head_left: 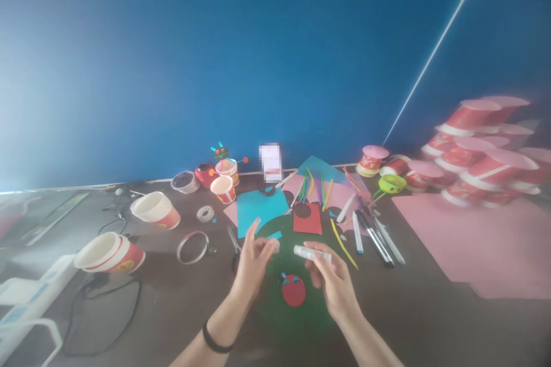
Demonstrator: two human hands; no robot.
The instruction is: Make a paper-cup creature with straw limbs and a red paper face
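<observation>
My left hand (255, 255) is raised over the edge of the green sheet (286, 324), its thumb and fingers closed on a small whitish cap (276, 246), with the index finger pointing up. In my right hand (329, 275) is a white glue tube (306, 252), its end pointing left toward my left hand. The cap and the tube are apart. Between my wrists a red paper disc (294, 291) with small blue pieces at its top lies on the green sheet. A red square with a round hole (307, 223) lies farther back.
Scissors (233, 241) and blue paper (258, 209) lie left of centre; markers (379, 238) and a yellow pipe cleaner (344, 243) lie right. Paper cups (116, 255) stand at the left, stacked cups (482, 160) at the right, behind pink paper (469, 241).
</observation>
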